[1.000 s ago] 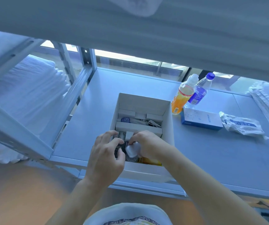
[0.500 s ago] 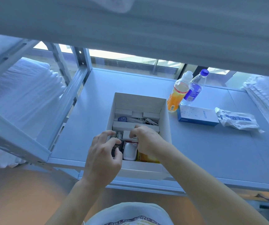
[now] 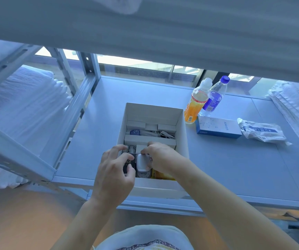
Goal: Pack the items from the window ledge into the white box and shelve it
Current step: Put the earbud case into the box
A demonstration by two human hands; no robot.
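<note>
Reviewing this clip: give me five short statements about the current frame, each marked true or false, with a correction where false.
1. Both hands are inside the open white cardboard box. True: the left hand and right hand are at its near end.
2. The silver rounded case lies on the shelf outside the box. False: it sits inside the box, between the hands.
3. The orange drink bottle and the clear bottle with the blue cap stand upright beside each other. True.
4. The blue and white Anker carton is packed in the box. False: it lies on the grey shelf, right of the box.
5. The crumpled white plastic packet lies left of the box. False: it lies right of the carton.
</note>
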